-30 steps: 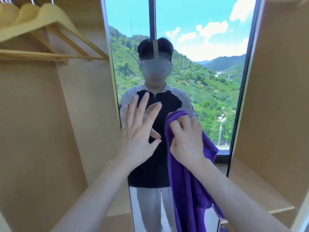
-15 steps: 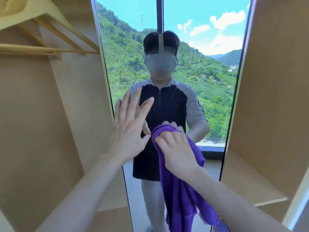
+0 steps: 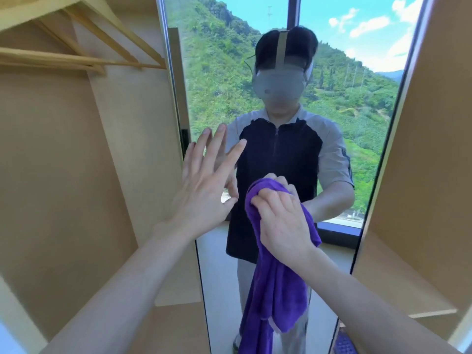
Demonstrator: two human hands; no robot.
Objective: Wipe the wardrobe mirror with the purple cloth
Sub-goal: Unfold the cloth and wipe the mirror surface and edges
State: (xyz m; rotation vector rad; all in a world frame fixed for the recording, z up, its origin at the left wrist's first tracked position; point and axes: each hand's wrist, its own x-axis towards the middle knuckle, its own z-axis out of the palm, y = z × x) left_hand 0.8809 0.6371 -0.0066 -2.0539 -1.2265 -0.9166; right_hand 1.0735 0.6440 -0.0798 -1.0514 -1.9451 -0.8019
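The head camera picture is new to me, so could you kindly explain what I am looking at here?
There is no machine: a person wears a camera on the head, so you see their own two arms from above. They face a tall wardrobe mirror, which shows their reflection and a green hillside behind. The left hand is spread open with straight fingers against or close to the glass. The right hand grips a bunched purple cloth at the mirror; its loose end hangs down. Wooden hangers hang at upper left inside the wardrobe, with bare wooden panels on both sides.
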